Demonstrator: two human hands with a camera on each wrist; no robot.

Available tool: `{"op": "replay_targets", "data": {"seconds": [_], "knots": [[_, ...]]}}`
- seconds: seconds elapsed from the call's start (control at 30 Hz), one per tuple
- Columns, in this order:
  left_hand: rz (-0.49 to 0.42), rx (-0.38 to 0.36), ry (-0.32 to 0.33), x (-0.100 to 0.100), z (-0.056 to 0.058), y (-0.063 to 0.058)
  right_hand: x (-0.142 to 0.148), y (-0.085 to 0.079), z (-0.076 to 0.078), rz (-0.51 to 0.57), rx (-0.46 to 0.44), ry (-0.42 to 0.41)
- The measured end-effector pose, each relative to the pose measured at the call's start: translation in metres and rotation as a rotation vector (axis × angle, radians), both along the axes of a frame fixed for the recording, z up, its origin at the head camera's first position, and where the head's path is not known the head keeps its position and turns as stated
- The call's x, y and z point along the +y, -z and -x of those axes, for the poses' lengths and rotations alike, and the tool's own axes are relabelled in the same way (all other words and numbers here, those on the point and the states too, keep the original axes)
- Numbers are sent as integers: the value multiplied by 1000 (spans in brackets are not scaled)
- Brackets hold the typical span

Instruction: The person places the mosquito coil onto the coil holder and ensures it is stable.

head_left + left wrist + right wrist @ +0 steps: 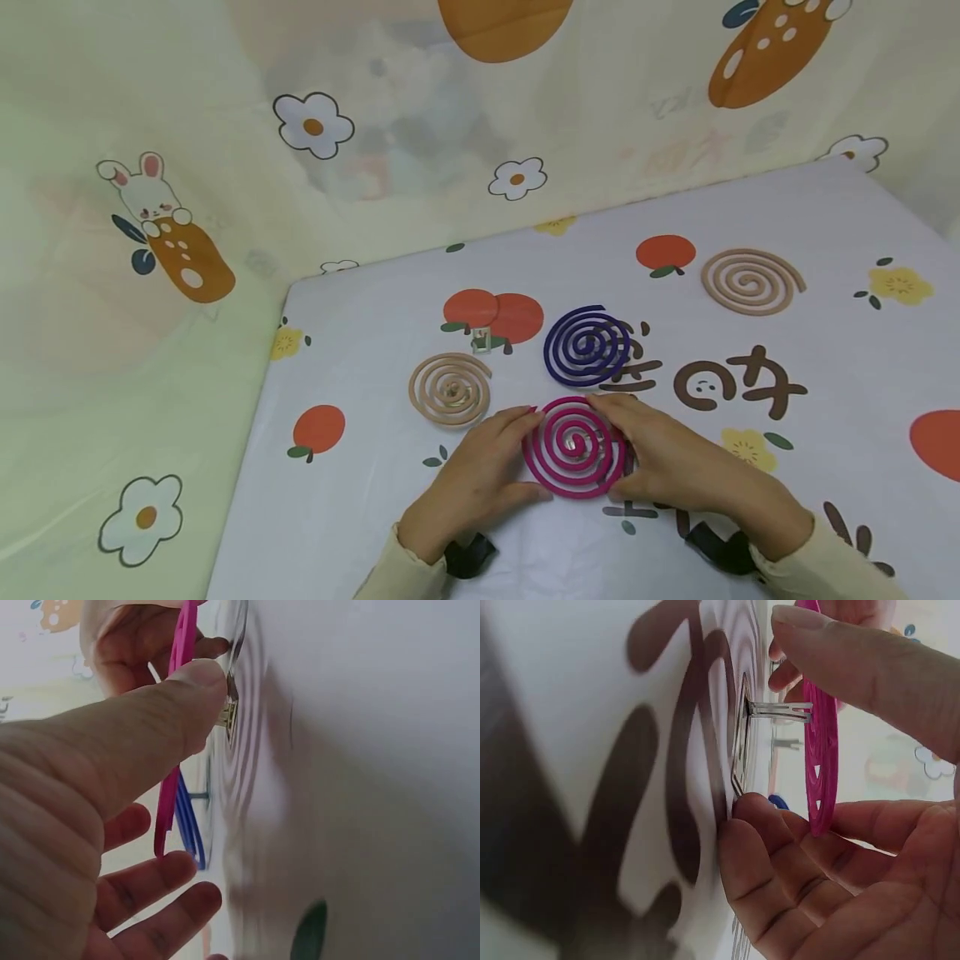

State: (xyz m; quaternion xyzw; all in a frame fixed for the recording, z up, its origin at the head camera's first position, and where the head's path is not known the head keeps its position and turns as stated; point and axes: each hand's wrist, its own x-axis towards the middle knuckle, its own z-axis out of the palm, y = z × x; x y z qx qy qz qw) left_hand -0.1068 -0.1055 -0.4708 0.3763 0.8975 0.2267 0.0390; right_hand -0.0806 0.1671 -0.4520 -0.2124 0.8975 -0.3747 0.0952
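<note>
A pink mosquito coil (pixel 576 443) lies level between my two hands, just above the table. My left hand (pixel 480 475) holds its left rim, thumb at the near side and fingers at the far side. On the opposite rim, my right hand (pixel 671 458) grips it likewise, its lower fingers close to the cloth in the right wrist view. Under the coil, a thin metal stand (pixel 780 711) has its upright tab reaching the coil's middle. Behind the hands sits a dark blue mosquito coil (pixel 587 346). A tan coil (pixel 413 392) rests left of it over another metal stand.
Another tan coil (pixel 750 282) lies at the back right of the table. A small metal stand (pixel 481 339) sits by the printed oranges. The white patterned cloth (pixel 360 508) covers the table, and a printed curtain (pixel 247 217) rises along its left and back edges.
</note>
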Motion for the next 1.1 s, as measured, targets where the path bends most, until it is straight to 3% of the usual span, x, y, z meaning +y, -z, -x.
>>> {"op": "replay_targets", "data": {"seconds": [0.27,0.67,0.87,1.1], "knots": [[2,-55,-53,-17,-4,-4,-17,0,5,2,32,-43],[-48,-59,-136,-50,-16,-6,-51,4,11,21,58,-110],[-72,-24,-141,-59,-19,-6,-61,3,12,7,65,-133],[-75,-32,-170,-65,-25,-6,-69,3,14,10,45,-162]]}}
